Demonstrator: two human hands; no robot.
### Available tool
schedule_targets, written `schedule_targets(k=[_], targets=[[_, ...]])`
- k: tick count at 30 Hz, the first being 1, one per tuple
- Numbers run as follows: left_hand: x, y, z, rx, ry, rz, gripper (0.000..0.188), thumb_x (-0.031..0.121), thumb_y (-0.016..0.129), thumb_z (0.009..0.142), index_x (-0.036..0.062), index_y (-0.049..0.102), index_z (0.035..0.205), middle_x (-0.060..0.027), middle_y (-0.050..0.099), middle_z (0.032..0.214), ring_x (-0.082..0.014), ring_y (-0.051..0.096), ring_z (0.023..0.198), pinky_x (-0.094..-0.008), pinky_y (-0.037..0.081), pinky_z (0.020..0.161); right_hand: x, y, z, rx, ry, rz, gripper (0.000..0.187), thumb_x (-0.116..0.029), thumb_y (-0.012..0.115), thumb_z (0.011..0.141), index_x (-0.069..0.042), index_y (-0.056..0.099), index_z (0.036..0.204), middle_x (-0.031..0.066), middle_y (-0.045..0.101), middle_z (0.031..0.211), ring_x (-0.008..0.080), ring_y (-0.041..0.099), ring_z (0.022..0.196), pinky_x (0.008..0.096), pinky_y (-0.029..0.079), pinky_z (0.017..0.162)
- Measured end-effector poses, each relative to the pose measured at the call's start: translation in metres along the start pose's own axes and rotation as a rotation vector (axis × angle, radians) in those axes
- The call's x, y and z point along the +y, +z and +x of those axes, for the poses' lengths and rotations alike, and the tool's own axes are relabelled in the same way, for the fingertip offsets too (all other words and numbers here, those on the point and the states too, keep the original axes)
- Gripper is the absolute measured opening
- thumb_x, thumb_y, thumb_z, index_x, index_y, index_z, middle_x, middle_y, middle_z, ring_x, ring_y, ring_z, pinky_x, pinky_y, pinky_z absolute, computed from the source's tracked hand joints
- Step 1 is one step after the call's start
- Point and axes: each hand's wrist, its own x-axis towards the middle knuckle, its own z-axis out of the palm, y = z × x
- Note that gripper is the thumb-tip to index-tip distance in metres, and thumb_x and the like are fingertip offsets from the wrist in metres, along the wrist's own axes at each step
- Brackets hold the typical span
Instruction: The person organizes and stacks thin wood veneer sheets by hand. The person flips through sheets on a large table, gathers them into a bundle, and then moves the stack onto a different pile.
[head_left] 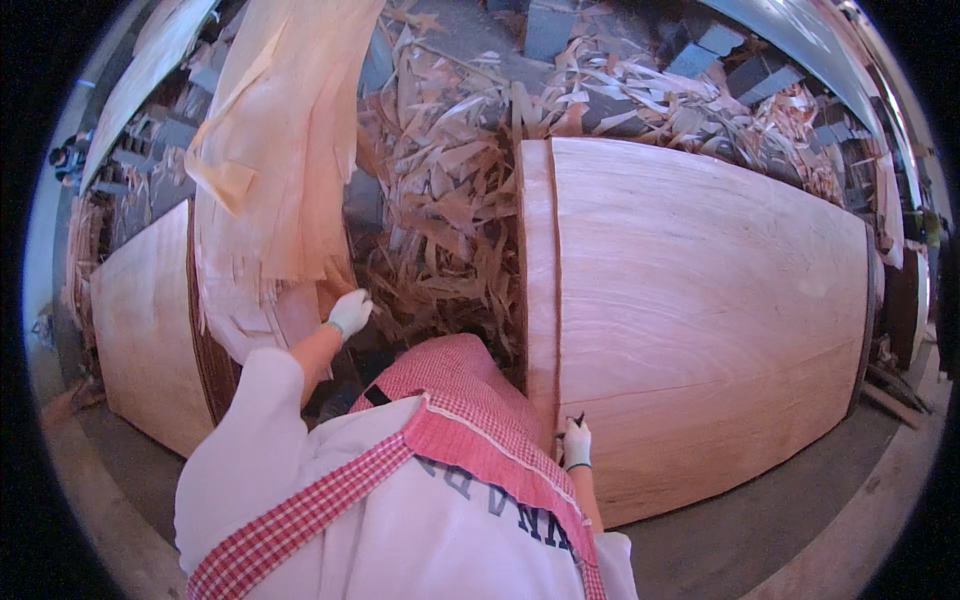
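My left hand (350, 312), in a white glove, is closed beside the ragged lower end of a pile of thin wood veneer sheets (285, 170). What its fingers hold, if anything, is too small to make out. Also gloved in white, my right hand (577, 444) is closed on a small dark tool (579, 418), whose tip shows above the fingers; its kind is unclear. That hand is at the near left edge of a large stack of pale wood sheets (700, 320). A narrow raised strip (541, 250) runs along the stack's left side.
Torn veneer scraps (450, 200) fill the gap between the stacks. More shavings (690, 100) and grey blocks (549, 28) lie beyond. Another sheet stack (150, 330) stands at the far left. A loose wooden stick (893, 405) lies on the floor at right.
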Motion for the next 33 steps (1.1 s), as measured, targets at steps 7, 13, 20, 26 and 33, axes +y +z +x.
schedule_targets(k=[7, 13, 20, 26, 33], targets=[[0.003, 0.010, 0.032, -0.169, -0.070, -0.245, 0.034, 0.024, 0.052, 0.086, -0.0015, 0.061, 0.107, -0.0216, 0.063, 0.106, -0.0355, 0.058, 0.103, -0.0396, 0.045, 0.091, -0.045, 0.016, 0.015, 0.038, -0.031, -0.058, 0.028, -0.023, 0.055, 0.087, 0.000, 0.061, 0.100, 0.0076, 0.060, 0.070, 0.0170, 0.053, 0.053, 0.0327, 0.042, 0.047], [0.064, -0.068, 0.159, -0.192, 0.178, -0.362, 0.033, 0.021, 0.052, 0.087, -0.0016, 0.060, 0.109, -0.0208, 0.063, 0.107, -0.0339, 0.059, 0.103, -0.0372, 0.045, 0.091, -0.130, 0.049, 0.021, 0.193, 0.106, -0.026, 0.029, -0.024, 0.056, 0.086, 0.001, 0.062, 0.100, 0.0095, 0.060, 0.071, 0.0187, 0.056, 0.053, 0.0336, 0.041, 0.044], [0.020, -0.203, 0.323, -0.122, 0.247, -0.208, 0.029, 0.022, 0.054, 0.088, 0.0009, 0.060, 0.107, -0.0201, 0.063, 0.107, -0.0327, 0.060, 0.102, -0.0381, 0.046, 0.088, -0.304, 0.173, 0.017, 0.077, 0.074, -0.022, 0.034, -0.026, 0.055, 0.086, 0.003, 0.062, 0.102, 0.0097, 0.061, 0.072, 0.0234, 0.061, 0.053, 0.0354, 0.045, 0.045], [0.076, -0.256, 0.420, -0.176, 0.404, -0.209, 0.032, 0.026, 0.050, 0.089, 0.0015, 0.060, 0.106, -0.0230, 0.063, 0.100, -0.0386, 0.060, 0.096, -0.0430, 0.047, 0.083, -0.414, 0.227, 0.020, 0.076, 0.122, -0.108, 0.036, -0.027, 0.056, 0.086, 0.001, 0.064, 0.108, 0.0146, 0.067, 0.089, 0.0215, 0.062, 0.081, 0.0355, 0.048, 0.071], [0.224, -0.150, 0.489, -0.474, 0.705, -0.207, 0.034, 0.031, 0.049, 0.090, 0.0026, 0.059, 0.104, -0.0214, 0.064, 0.101, -0.0383, 0.060, 0.096, -0.0445, 0.047, 0.083, -0.406, 0.235, 0.032, 0.078, 0.291, -0.087, 0.038, -0.027, 0.053, 0.088, -0.007, 0.056, 0.120, 0.0099, 0.061, 0.071, 0.0167, 0.053, 0.047, 0.0329, 0.040, 0.040]])
